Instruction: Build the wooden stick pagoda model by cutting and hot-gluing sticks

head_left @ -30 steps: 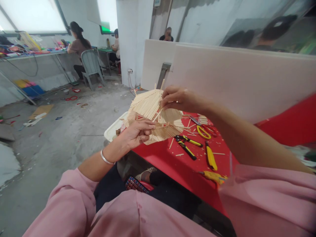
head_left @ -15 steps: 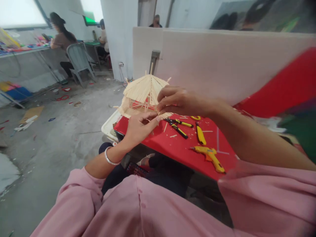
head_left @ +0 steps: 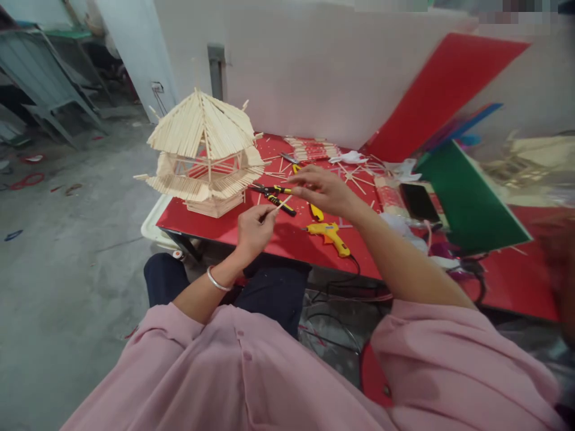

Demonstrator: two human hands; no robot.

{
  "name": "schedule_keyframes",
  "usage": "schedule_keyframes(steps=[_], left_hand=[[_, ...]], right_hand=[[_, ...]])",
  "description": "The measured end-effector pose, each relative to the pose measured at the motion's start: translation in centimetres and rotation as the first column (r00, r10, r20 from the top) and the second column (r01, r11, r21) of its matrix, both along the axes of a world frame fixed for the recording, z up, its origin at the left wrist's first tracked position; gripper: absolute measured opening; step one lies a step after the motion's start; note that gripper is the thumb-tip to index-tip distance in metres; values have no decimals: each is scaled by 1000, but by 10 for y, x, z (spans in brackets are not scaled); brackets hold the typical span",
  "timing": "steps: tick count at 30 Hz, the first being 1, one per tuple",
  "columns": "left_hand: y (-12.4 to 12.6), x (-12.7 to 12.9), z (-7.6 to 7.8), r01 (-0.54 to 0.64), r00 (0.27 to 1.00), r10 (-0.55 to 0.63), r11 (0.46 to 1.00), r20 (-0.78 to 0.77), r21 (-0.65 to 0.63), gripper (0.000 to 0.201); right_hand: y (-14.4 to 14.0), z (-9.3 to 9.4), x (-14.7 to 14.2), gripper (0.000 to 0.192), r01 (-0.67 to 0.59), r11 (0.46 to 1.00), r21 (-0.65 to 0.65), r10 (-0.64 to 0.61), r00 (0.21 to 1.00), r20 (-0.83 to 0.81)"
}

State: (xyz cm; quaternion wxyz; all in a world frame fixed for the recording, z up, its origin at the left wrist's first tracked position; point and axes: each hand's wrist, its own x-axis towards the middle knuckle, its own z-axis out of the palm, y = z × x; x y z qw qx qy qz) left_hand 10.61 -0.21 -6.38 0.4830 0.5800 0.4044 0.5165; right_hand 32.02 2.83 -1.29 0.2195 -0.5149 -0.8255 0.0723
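A thin wooden stick [head_left: 284, 202] is pinched between the thumb and fingers of my left hand [head_left: 256, 230], tip pointing up and right. My right hand [head_left: 321, 188] hovers just past the stick's far end, its fingers stretched and apart, with nothing visible in them. Left of both hands, a pavilion model [head_left: 202, 129] built of pale wooden sticks stands at the table's left end, with a peaked roof and a wide lower eave. Beneath and between my hands lie black-and-yellow pliers [head_left: 281, 200]. A yellow glue gun [head_left: 330, 236] rests nearer the front edge.
Loose sticks and stick bundles [head_left: 312, 148] cover the back of the red table [head_left: 278, 239]. Farther right are a black phone [head_left: 417, 202] and a leaning green board [head_left: 476, 200]. The glue gun's cord hangs over the front edge. Another person's blurred hand [head_left: 559, 239] shows at far right.
My hands have moved away from the pavilion model and apart from each other. A stick now shows in my left hand. The view has swung right, showing more of the table.
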Motion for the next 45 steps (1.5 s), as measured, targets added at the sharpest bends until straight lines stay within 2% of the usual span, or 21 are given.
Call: schedule_keyframes(steps=[2,3,5,7,9,13,17,20,22,24,26,27,28,31,33,37,42,45], left_hand=[[8,7,-12,-5,996,21,983,85,-186,9],[12,9,-18,2,991,34,965,130,-263,7],[19,11,-26,23,975,56,938,217,-346,5],[23,11,-31,50,956,64,926,286,-375,9],[26,11,-34,68,942,74,913,328,-402,13],[31,16,-36,61,926,114,896,361,-439,18],[35,23,-37,51,925,127,893,359,-447,23],[36,25,-35,55,925,123,892,358,-448,21],[36,24,-31,58,922,123,893,366,-446,19],[37,22,-28,62,915,123,898,385,-435,18],[38,22,-26,68,905,122,905,408,-420,18],[38,23,-25,72,901,118,908,417,-412,18],[38,25,-25,77,899,111,912,424,-404,18],[37,31,-28,107,901,65,925,428,-365,18],[35,34,-31,126,915,15,939,402,-321,18],[29,31,-30,135,962,-78,969,261,-209,14],[27,18,-23,41,997,-37,997,62,-62,14],[26,14,-21,35,999,-34,995,-7,93,18]], right_hand=[[18,-22,8,62,237,960,-152,-204,958,203],[27,-34,9,74,315,925,-211,-236,915,328],[44,-55,6,90,387,872,-299,-210,848,486],[57,-70,0,94,406,850,-336,-195,834,517],[67,-76,-4,93,423,838,-345,-186,816,548],[71,-76,-9,83,455,836,-309,-195,770,607],[62,-71,-18,70,488,860,-150,-302,723,621],[53,-59,-18,60,512,858,-37,-393,703,593],[44,-48,-8,59,561,828,-9,-465,694,550],[26,-39,7,58,623,775,-110,-525,731,437],[-3,-35,21,52,598,733,-323,-539,801,260],[-20,-36,26,49,545,733,-408,-519,835,182],[-38,-38,29,50,499,749,-436,-494,859,134],[-83,-50,23,60,440,820,-366,-439,894,91],[-98,-57,13,66,442,838,-321,-438,895,87],[-95,-60,0,68,414,870,-268,-414,908,58],[-85,-59,-9,63,360,899,-250,-359,932,55],[-89,-61,-14,58,350,907,-235,-350,936,40]])
